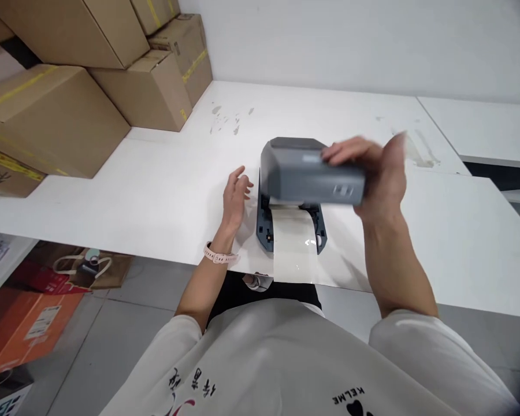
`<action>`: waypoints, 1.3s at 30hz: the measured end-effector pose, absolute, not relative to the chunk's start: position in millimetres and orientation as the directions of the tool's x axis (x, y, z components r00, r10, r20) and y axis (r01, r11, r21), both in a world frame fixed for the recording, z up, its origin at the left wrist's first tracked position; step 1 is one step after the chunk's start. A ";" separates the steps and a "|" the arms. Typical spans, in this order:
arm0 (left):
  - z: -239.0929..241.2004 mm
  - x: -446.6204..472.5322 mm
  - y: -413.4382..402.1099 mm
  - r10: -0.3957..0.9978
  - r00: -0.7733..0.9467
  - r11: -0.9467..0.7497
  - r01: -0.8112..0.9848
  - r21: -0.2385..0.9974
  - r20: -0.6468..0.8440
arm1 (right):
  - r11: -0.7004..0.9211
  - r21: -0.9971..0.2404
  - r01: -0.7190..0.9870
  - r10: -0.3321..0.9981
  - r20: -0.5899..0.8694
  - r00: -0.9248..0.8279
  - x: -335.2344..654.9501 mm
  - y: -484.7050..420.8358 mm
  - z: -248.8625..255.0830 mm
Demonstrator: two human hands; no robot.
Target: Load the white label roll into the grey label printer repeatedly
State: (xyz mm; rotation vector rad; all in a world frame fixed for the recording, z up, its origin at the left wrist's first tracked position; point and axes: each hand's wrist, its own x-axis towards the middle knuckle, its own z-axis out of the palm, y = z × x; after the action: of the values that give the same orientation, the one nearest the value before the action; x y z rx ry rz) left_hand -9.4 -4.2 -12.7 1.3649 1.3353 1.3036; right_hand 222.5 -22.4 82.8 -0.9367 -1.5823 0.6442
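A dark grey label printer (pixel 264 234) stands near the table's front edge, its inside partly exposed. From it a strip of pale label paper (pixel 294 245) runs forward over the edge. My right hand (pixel 383 173), blurred by motion, grips the right end of the printer's grey cover (pixel 314 176), which is raised and tilted above the base. Whether the cover is still hinged at the back cannot be made out. My left hand (pixel 236 196) is just left of the printer, fingers loosely bent and apart, holding nothing. A pink band circles that wrist.
Cardboard boxes (pixel 56 118) are stacked at the back left of the white table (pixel 169 196). A white wall rises behind. On the floor at left lie an orange box (pixel 34 329) and a paper bag (pixel 112 271). A gap (pixel 489 174) shows at right.
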 end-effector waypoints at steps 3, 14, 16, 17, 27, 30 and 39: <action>3.9 -5.2 -18.0 0.942 -0.069 -0.301 0.256 0.919 0.327 | 0.560 -0.699 0.444 0.826 0.512 -0.235 224.1 -54.1 57.8; 12.2 25.0 -54.9 0.797 0.391 -0.602 0.570 0.559 0.460 | 0.539 -0.618 0.572 0.841 0.428 -0.331 225.2 -73.9 21.0; 8.2 23.5 -54.2 0.799 0.382 -0.600 0.567 0.564 0.465 | 0.524 -0.650 0.550 0.850 0.445 -0.282 222.0 -77.3 17.0; 6.0 22.9 -55.1 0.799 0.368 -0.599 0.564 0.569 0.476 | 0.523 -0.660 0.539 0.850 0.455 -0.267 220.6 -78.4 15.7; -43.3 7.3 -166.5 0.985 -0.022 -0.158 0.240 0.958 0.168 | 0.449 -0.756 0.476 0.884 0.454 -0.112 212.4 -84.3 14.2; -29.1 11.2 -166.6 0.933 0.295 0.166 0.149 0.975 -0.204 | 0.439 -0.765 0.471 0.887 0.454 -0.089 212.4 -83.5 12.9; 8.3 9.9 -148.5 0.877 0.389 0.283 0.061 0.957 -0.284 | 0.494 -0.576 0.652 0.845 0.496 -0.202 216.8 -93.0 21.7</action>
State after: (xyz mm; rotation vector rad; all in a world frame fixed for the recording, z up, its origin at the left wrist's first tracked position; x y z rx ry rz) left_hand 9.9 -148.5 8.3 1.1606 1.0368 0.7026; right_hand 216.8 -93.0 21.7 -1.2356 -1.9368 0.3041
